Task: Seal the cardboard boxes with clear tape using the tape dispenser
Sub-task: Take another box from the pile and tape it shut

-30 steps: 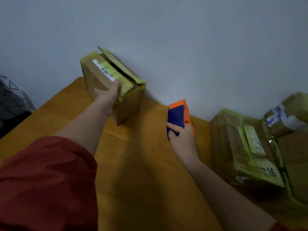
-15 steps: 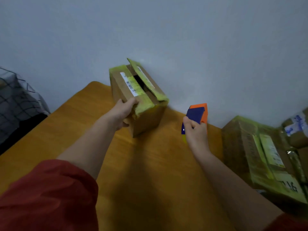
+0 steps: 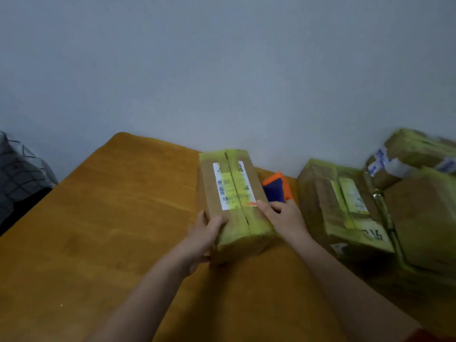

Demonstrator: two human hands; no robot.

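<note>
Brown cardboard box [image 3: 211, 193] lies on the wooden table [image 3: 98, 230], just beside the wall [image 3: 222, 70] at its far end. Its long axis runs away from the person. Both top flaps are down. The seam [image 3: 237, 193] between them runs the full length of the top face. Yellow tape [image 3: 237, 233] covers the near end and the far end of the box. A white label [image 3: 222, 188] sits across the seam.

The left hand [image 3: 204, 236] grips the near left corner of the box, with the thumb on the top face and the fingers against the left side. The right hand [image 3: 287, 219] is at the right side of the box. One digit touches the right top edge near the label. The remaining fingers curl over the near end of the dispenser [image 3: 276, 190] and hold it.

The dispenser is orange and blue. It lies on the table between the box and the other boxes [image 3: 345, 206], touching or almost touching the right side of the box.

The other boxes stand stacked along the right edge of the table, with yellow tape and labels on them. A checked cloth [image 3: 19, 174] shows at the left, beyond the table edge
</note>
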